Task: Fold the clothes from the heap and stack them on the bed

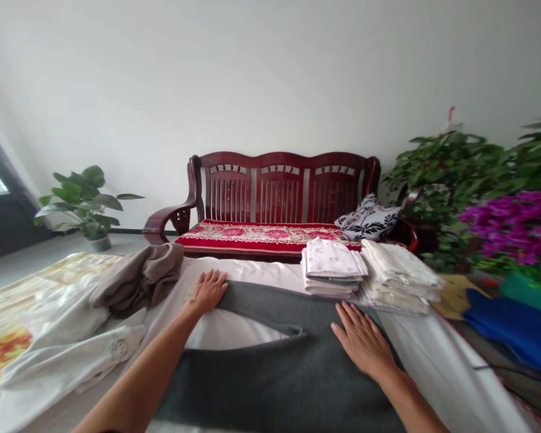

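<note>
Dark grey trousers (270, 373) lie spread sideways across a white cloth (437, 355), with the two legs parted toward the left. My left hand (208, 290) rests flat on the end of the far leg, fingers stretched out. Over at the waist end, my right hand (360, 337) lies flat on the fabric with its fingers spread. Neither hand grips anything. Part of the near leg runs behind my left forearm and out of the bottom of the view.
Folded clothes stand in a patterned white stack (333, 261) and a cream stack (399, 273) beyond my right hand. Crumpled brown clothing (139, 276) and a pale garment (67, 355) lie left. Behind are a wooden bench (279, 192), a blue cloth (514, 325) and plants (446, 180).
</note>
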The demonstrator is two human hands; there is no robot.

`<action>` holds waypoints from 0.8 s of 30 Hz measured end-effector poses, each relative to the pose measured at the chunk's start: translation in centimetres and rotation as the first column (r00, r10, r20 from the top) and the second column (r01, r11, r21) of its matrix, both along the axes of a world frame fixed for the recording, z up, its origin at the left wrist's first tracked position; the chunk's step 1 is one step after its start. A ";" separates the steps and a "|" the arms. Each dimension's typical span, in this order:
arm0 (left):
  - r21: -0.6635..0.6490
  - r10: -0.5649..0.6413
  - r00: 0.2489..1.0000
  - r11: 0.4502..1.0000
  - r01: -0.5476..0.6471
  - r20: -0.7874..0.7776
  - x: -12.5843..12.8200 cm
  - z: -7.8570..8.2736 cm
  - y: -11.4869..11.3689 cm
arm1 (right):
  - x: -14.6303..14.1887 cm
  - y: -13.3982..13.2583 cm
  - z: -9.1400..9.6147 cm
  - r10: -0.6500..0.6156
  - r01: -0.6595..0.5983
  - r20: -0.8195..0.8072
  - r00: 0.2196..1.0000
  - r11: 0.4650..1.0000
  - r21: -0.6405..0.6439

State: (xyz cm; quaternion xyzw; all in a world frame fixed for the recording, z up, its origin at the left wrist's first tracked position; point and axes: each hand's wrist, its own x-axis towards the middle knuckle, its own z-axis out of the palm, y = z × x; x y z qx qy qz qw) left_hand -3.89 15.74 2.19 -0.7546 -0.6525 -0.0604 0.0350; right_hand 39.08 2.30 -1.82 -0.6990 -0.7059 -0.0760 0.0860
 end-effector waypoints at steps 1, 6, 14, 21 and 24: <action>0.005 0.022 1.000 1.000 -0.022 -0.001 0.8 0.4 -0.4 | 0.0 0.0 0.1 -0.008 0.008 -0.002 1.000 1.000 -0.008; 0.057 -0.143 0.981 0.989 0.137 0.127 8.0 1.5 -6.8 | -0.5 0.1 1.6 -0.037 0.032 -0.048 0.998 0.993 -0.113; 0.065 -0.684 0.696 0.722 0.689 0.218 15.3 -0.9 -19.0 | -9.6 -5.9 3.1 0.196 -0.194 -0.082 0.977 0.981 0.029; -0.043 -0.681 0.726 0.726 0.686 0.098 9.8 -1.7 -18.3 | -5.9 -9.4 1.3 0.167 -0.167 -0.012 0.986 0.986 0.002; -0.039 -0.652 0.755 0.755 0.655 0.062 6.5 -2.0 -18.4 | -1.9 -10.4 1.0 0.076 -0.076 0.025 0.997 0.997 -0.011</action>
